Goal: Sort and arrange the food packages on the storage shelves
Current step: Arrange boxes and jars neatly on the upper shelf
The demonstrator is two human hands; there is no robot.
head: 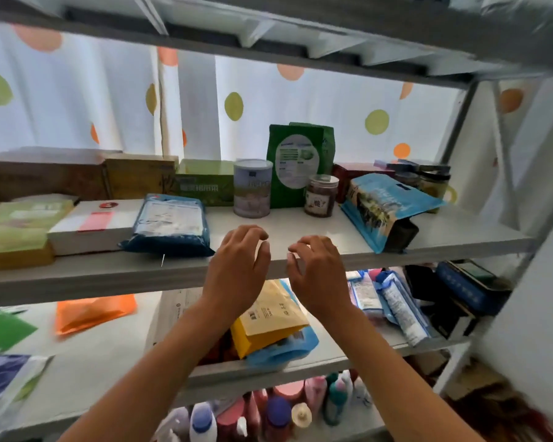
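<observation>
Both bare forearms rise from the bottom edge toward the white middle shelf (300, 231), the left hand (237, 266) and the right hand (316, 272) side by side with a narrow gap between them. Each hand has its fingers loosely curled downward over the shelf's front edge, and neither holds anything; the fingertips hover at a bare patch of the board, though whether they touch it cannot be told.

Just left of the left hand's fingers lies a flat blue-and-white plastic pouch (170, 224), its near edge overhanging the shelf front. Further left sit a white flat box with a pink label (93, 224) and a pale green flat package (16, 224). Behind the fingers, apart from them, stand a grey-white cylindrical tin (252, 188), a tall green stand-up bag (297, 161) and a small clear jar with dark red contents (320, 196). To the right of the right hand, well clear of its fingers, a light blue printed bag (383, 205) lies tipped on its side.

On the lower shelf, partly hidden by the wrists, a yellow paper-like pouch (268, 317) rests on a blue bag (284, 346); an orange flat bag (93, 312) lies to the left. Coloured plastic bottles (268, 413) crowd the bottom shelf.
</observation>
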